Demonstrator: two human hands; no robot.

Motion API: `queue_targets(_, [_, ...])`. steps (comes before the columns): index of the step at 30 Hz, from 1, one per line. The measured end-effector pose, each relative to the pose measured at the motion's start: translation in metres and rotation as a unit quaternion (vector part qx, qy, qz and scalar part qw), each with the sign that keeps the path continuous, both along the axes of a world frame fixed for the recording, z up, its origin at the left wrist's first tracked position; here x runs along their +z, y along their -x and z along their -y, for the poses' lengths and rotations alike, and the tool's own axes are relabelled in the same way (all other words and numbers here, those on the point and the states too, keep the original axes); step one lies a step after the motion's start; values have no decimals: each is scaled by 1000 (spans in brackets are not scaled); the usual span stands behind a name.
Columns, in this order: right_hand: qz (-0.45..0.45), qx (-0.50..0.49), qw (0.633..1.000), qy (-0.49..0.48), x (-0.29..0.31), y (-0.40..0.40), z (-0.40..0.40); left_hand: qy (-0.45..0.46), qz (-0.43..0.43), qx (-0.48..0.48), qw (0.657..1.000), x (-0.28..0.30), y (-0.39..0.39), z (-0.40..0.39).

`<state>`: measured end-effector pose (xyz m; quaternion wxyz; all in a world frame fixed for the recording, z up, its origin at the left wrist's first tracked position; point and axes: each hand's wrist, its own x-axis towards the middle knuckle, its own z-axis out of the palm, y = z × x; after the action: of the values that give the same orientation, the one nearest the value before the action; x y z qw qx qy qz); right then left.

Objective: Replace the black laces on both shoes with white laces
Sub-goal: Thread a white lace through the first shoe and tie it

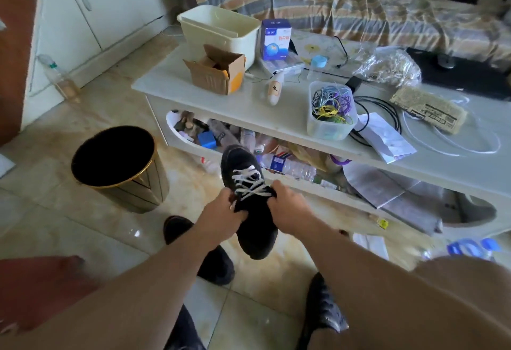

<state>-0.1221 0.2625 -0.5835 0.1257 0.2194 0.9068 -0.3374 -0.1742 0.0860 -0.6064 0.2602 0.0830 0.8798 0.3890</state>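
I hold a black shoe [249, 217] in the air above the floor, toe pointing away from me. A white lace [250, 182] criss-crosses its upper part. My left hand [221, 211] grips the shoe's left side by the top eyelets, fingers curled at the lace end. My right hand [290, 208] grips the right side in the same way. A second black shoe [204, 255] lies on the tiled floor under my left forearm; its laces are hidden.
A white low table [221, 106] stands just ahead, with a cardboard box [218, 72], a cream bin [221, 32] and a tub of coloured cords [330, 112]. A black and gold waste basket [121, 167] stands on the left. Bottles and papers fill the shelf below.
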Motion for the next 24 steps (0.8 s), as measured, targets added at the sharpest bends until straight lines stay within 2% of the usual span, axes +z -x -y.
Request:
queue_targets(3, [67,-35,997,26,-60,-29,-14,76,60,-81,992,-47,-6,-14])
queue_targets(7, [90,-80,990,69,-113,-49,-34,118,109,-148,976,-98,-12,-32])
queue_targets(13, [136,-167,968,130,-186,-47,-50,130,81,-111,982,-153,-9,-60])
queue_targets(16, [159,-187,956,159,-224,-47,-60,145,147,-123,971,-177,-4,-72])
queue_targets(19, [162,-221,948,162,-243,-49,-70,152,212,-79,962,-210,2,-85])
queue_targets(21, [168,-235,942,168,-244,-52,-75,188,182,-79,962,-221,5,-94])
queue_targets(24, [171,-247,932,203,-236,-56,-79,238,61,-106,963,-220,17,-106])
